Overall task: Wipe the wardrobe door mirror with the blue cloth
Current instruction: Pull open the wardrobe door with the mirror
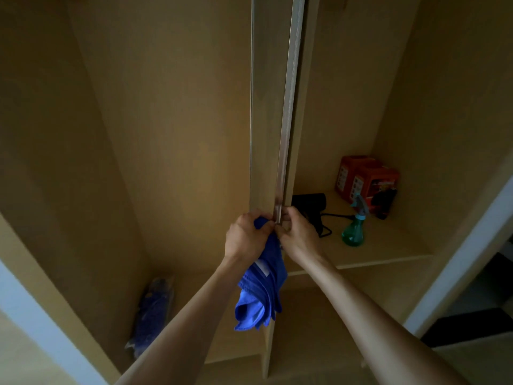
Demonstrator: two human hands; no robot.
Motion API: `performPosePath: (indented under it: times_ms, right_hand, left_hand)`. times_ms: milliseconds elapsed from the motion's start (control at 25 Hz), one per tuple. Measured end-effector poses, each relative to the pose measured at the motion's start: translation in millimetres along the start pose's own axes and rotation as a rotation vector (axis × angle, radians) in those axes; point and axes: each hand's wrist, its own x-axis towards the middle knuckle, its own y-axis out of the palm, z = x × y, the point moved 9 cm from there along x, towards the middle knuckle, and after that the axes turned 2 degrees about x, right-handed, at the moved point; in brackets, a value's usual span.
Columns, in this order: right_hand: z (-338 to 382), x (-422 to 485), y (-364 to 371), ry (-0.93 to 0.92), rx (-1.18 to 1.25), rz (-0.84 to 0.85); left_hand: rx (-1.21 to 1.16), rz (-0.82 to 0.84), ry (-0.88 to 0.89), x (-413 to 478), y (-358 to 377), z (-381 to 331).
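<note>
At the wardrobe door edge (288,120), the left grip (245,240) is clutching the blue cloth (261,290), its tail hanging below, while the right grip (298,237) is pinching that edge. Fingers are probably risking a nip if the door swings shut.

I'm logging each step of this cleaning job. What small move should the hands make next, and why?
Probably draw the door edge toward the body with the right hand, to bring its face into view: the door stands edge-on, no mirror face shows, and the left hand grips the blue cloth, which hangs bunched.
</note>
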Motion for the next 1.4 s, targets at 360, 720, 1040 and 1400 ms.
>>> performPosePath:
  times_ms: [360, 720, 1040, 1400]
  right_hand:
    - [-6, -55, -17, 0.025, 0.092, -0.063]
    - [-12, -82, -41, -0.041, 0.094, -0.025]
    - [-31, -86, -59, -0.105, 0.133, 0.078]
    - [-58, -83, -95, -0.174, 0.149, 0.142]
  left_hand:
    - [-0.041, -0.009, 0.051, -50, 2, -16]
    - [-0.087, -0.076, 0.060, -88, 13, -36]
    - [-0.068, -0.160, 0.026, -108, 36, -54]
    - [-0.067, -0.209, -0.002, -114, 71, -87]
